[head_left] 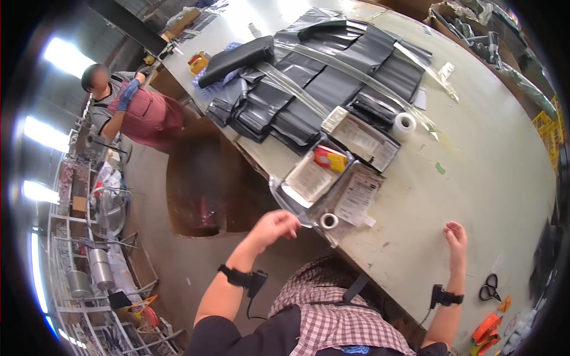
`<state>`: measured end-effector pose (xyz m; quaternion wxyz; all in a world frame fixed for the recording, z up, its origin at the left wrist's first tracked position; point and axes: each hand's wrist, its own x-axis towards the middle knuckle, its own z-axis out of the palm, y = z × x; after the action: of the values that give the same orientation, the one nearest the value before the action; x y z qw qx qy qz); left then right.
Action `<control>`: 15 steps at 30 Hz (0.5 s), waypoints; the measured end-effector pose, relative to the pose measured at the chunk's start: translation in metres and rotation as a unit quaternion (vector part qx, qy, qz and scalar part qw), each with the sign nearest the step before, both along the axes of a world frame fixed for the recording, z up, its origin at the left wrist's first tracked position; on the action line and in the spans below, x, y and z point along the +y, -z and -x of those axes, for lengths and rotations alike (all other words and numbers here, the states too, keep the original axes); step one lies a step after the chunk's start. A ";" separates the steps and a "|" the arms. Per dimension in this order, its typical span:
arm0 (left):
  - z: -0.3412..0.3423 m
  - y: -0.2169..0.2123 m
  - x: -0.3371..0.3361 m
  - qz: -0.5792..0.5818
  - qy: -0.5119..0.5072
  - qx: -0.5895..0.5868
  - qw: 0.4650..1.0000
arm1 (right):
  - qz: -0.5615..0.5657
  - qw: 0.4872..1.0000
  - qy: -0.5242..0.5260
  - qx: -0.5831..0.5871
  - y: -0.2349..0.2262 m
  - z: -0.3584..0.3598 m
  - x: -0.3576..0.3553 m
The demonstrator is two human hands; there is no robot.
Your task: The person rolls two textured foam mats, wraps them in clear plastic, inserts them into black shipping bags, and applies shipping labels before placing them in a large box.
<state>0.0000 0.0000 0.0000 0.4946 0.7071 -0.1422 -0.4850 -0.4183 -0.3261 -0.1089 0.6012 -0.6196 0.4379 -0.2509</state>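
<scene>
My left hand (275,228) hovers by the near table edge, fingers curled in, and no object shows in it. Beside it stands an open box of printed cards (308,180) with a red and yellow packet (330,158) on top. A clear plastic bag (341,215) with a printed sheet (357,194) lies to its right, near a small white roll (328,221). Farther off sits a second box of labels (363,140) next to another white roll (405,123). Above the bare tabletop at right, my right hand (455,235) has its fingers bent together, nothing visible in it.
Black plastic bags (332,83) cover the far table, crossed by clear strips (350,70). Black scissors (490,289) and an orange tape dispenser (488,329) lie at right. A large carton (208,178) stands left of the table, with a co-worker in a red apron (145,113) beyond.
</scene>
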 end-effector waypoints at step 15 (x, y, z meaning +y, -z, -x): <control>-0.622 0.063 -0.007 -0.135 -0.330 -0.537 0.765 | 0.042 0.993 0.109 -0.029 -0.200 -0.211 0.084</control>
<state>0.6222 -0.0075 -0.0632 0.3667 0.9145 -0.0757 0.1529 -0.2069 -0.2418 0.0907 0.5558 -0.5854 0.4742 -0.3513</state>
